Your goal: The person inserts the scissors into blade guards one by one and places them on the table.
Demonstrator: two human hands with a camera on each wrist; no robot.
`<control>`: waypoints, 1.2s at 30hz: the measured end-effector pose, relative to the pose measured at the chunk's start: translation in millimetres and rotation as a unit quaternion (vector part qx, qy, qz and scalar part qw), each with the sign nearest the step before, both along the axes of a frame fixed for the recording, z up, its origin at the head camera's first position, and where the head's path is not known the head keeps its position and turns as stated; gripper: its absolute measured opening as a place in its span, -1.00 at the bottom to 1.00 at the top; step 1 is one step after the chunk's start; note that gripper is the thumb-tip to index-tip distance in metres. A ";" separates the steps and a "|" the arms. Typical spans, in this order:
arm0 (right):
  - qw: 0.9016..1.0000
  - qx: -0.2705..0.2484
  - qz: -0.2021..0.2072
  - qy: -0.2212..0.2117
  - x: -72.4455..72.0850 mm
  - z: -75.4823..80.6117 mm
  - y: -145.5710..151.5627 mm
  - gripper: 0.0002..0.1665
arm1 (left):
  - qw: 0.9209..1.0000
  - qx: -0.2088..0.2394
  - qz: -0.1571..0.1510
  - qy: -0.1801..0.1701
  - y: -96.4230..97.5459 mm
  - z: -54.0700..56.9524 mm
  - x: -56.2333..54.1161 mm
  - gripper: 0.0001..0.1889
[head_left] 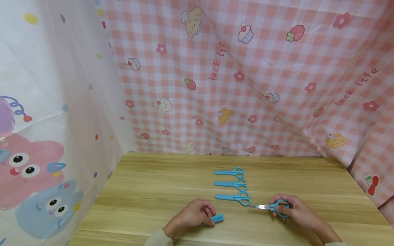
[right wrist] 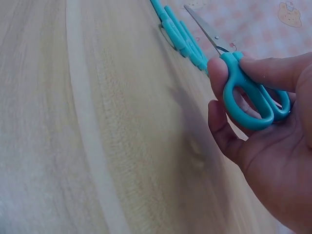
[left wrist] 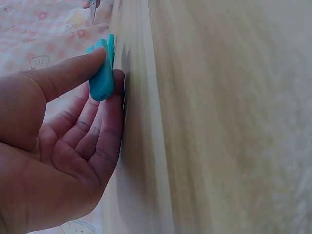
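My right hand pinches a pair of scissors by its teal handles, thumb on one side and fingertips on the other. The bare metal blades lie together and point left in the head view. Between thumb and fingers, my left hand pinches a teal blade cover, low over the table. A gap separates the cover from the blade tip. Just beyond the hands, three more scissors lie in a column, the nearest pair, a middle pair and a far pair, each with its blades covered and handles to the right.
The wood-grain table reaches back to a pink checked cloth that hangs behind it. On the left hangs a white cloth printed with cartoon figures, along the table's side edge.
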State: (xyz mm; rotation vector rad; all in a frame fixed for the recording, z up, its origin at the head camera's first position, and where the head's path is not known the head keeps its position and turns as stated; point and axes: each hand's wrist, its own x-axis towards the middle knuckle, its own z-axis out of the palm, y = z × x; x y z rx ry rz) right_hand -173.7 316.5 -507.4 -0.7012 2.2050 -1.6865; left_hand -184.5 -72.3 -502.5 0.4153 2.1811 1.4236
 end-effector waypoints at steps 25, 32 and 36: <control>0.999 -0.035 0.025 -0.009 -1.4 13.3 -10.1 -0.73 | 0.998 0.039 0.052 -0.003 -1.7 2.8 -1.4 -0.72; 1.000 -0.022 0.010 -0.002 -1.7 15.5 -10.6 -0.81 | 0.998 0.046 0.045 0.014 -1.9 4.1 -3.3 -0.76; 1.000 -0.022 0.005 -0.002 -1.9 16.4 -10.1 -0.83 | 0.998 0.048 0.041 0.007 -2.3 5.5 -2.7 -0.81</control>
